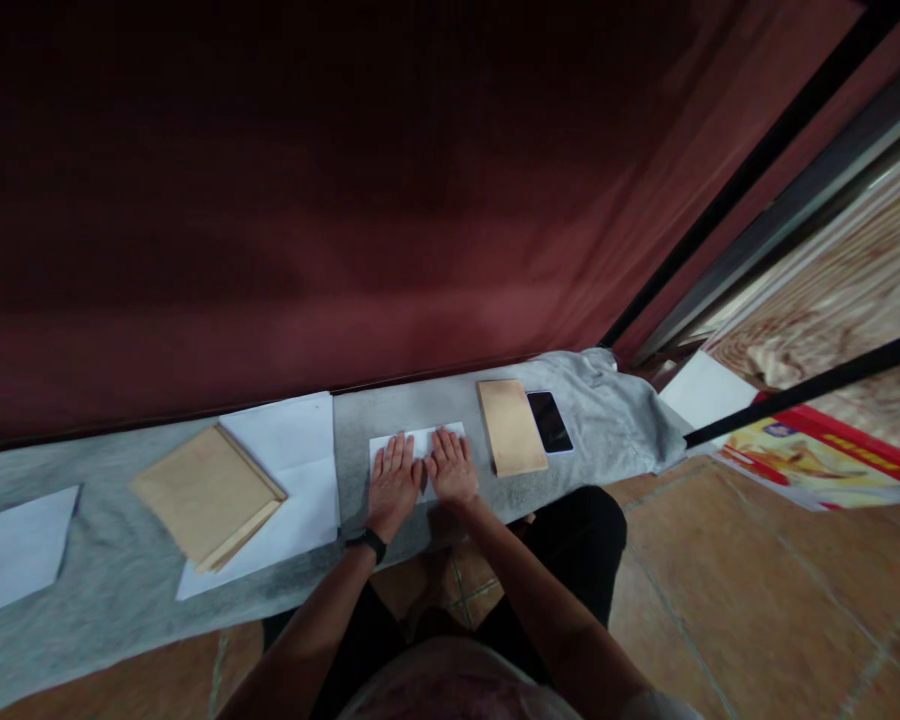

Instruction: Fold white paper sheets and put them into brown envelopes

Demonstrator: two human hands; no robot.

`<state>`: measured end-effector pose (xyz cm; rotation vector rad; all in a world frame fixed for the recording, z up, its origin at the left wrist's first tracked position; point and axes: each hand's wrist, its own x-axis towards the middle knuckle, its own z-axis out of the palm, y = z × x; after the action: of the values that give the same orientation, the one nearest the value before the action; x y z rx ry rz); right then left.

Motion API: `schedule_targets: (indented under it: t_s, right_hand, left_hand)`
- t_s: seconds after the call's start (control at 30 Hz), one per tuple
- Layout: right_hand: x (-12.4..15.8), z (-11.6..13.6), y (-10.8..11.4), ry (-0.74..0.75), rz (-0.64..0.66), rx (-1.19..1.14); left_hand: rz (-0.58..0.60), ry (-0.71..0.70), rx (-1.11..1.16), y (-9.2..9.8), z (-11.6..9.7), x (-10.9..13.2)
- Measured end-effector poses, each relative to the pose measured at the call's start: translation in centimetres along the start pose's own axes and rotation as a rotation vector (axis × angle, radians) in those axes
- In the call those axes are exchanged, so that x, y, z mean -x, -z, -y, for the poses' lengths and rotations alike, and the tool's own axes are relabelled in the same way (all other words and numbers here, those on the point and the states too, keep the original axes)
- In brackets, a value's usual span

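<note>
A small white sheet of paper [418,438] lies on the grey cloth, in front of my body. My left hand [394,482] rests flat on its left half, fingers stretched out, a dark band on the wrist. Flat on the right half is my right hand [451,468], its fingers also extended. The thumbs come close together near the middle of the sheet. Both palms hide much of the paper, so I cannot tell whether it is folded. Just right of my right hand lies a tan paper envelope [513,427].
A phone [550,421] lies beside the envelope. To the left, brown envelopes [210,492] sit on large white sheets [300,470], with another white sheet [19,550] farther left. The grey cloth [120,590] covers a narrow bench against a dark red panel [420,330]. A colourful box [825,455] stands at right.
</note>
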<state>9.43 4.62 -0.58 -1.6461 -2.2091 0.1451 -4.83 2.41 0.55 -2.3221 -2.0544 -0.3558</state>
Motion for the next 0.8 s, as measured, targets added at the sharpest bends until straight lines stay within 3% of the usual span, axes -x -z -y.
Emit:
schedule_targets:
  t_s: [0.17, 0.8]
  right_hand:
    - [-1.1, 1.2, -0.1, 0.085, 0.072, -0.043]
    - [-0.2, -1.7, 0.3, -0.116, -0.032, 0.033]
  left_hand:
    - [0.041, -0.009, -0.017, 0.3, 0.1, 0.1]
    - [-0.023, 0.063, 0.038, -0.6, 0.2, 0.0]
